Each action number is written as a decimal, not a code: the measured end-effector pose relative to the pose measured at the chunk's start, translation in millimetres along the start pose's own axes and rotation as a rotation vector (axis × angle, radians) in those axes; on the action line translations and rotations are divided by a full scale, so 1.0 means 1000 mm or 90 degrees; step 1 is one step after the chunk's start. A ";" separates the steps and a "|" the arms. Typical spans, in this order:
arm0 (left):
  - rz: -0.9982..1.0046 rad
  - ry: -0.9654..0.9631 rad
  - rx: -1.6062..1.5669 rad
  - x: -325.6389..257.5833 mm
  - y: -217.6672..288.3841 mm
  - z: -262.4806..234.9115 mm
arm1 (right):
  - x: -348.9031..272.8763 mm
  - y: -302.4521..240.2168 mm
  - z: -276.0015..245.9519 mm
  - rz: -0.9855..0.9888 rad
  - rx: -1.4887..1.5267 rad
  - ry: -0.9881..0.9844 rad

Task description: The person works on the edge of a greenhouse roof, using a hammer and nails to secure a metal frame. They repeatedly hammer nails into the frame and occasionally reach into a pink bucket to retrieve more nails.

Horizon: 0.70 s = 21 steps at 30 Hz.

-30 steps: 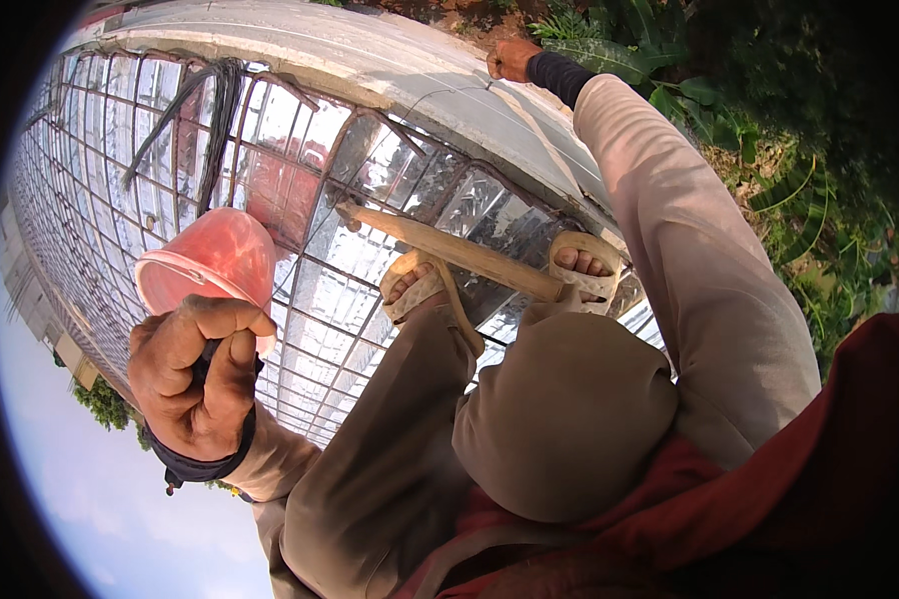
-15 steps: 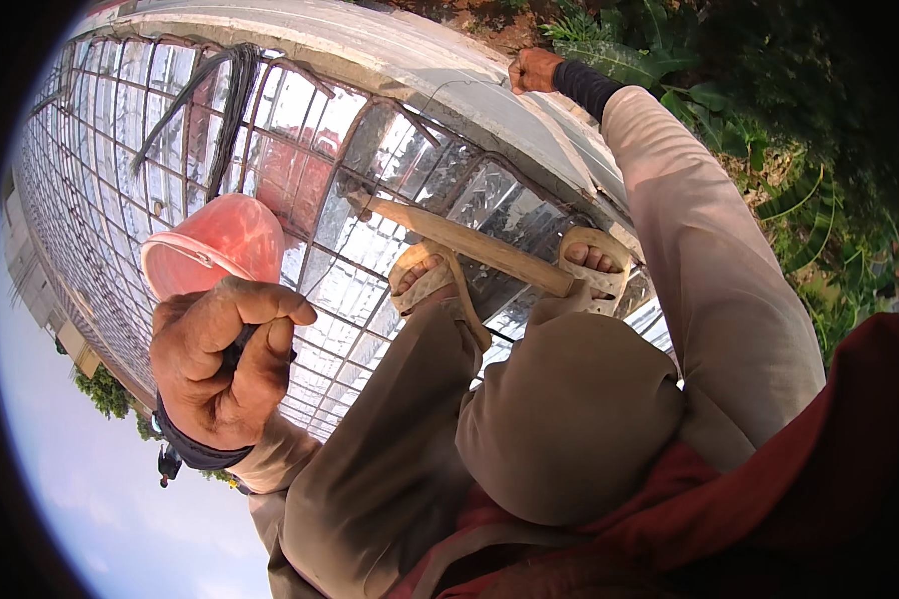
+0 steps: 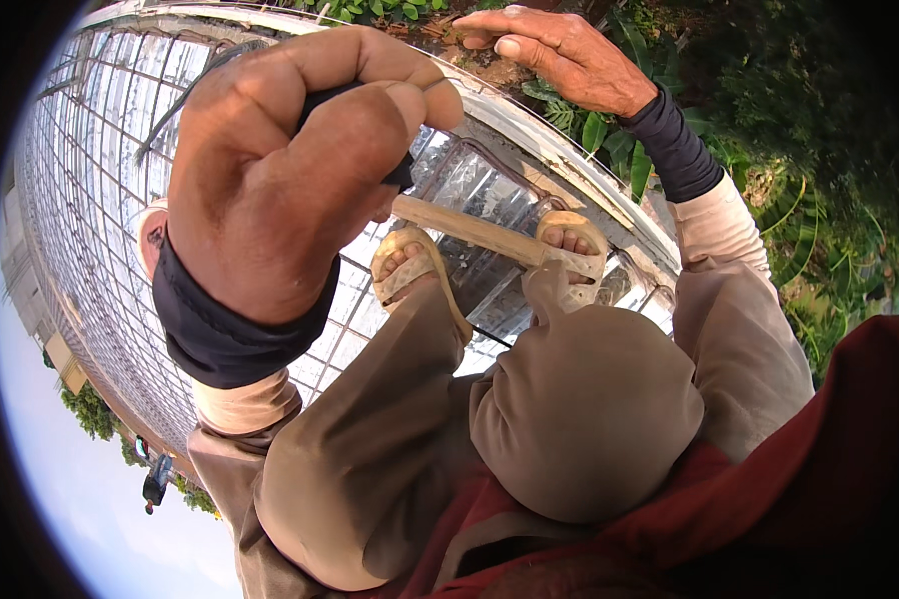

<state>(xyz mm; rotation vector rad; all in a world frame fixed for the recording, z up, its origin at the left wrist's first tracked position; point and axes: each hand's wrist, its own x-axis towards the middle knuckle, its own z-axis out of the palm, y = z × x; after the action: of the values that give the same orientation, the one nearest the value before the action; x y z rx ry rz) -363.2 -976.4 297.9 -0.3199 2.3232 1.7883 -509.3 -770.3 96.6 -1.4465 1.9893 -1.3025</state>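
The left hand [image 3: 280, 170] fills the upper middle of the view, fist closed around a dark handle [image 3: 355, 100] whose working end is hidden behind the fingers. The right hand [image 3: 559, 55] lies open, palm down, at the far edge of the glazed roof [image 3: 90, 200], next to soil and green plants [image 3: 769, 200]. Below, two sandalled feet [image 3: 410, 265] rest on the roof panes, with a wooden bar [image 3: 469, 232] running between them. Bent knees [image 3: 579, 409] in brown trousers block the lower view.
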 end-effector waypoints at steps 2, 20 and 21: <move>-0.052 -0.017 -0.052 -0.003 0.000 0.003 | -0.006 -0.044 0.003 -0.085 0.134 -0.033; -0.096 -0.091 0.088 -0.101 -0.070 -0.042 | -0.018 -0.097 0.092 -0.059 0.020 0.067; -0.126 -0.094 0.163 -0.121 -0.072 -0.054 | -0.011 -0.107 0.106 -0.065 0.041 0.040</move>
<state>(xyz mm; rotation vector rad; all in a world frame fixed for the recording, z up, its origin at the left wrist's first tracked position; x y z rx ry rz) -228.1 -1040.1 278.9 -0.3491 2.2913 1.3595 -368.5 -815.6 128.9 -1.5118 1.9166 -1.4569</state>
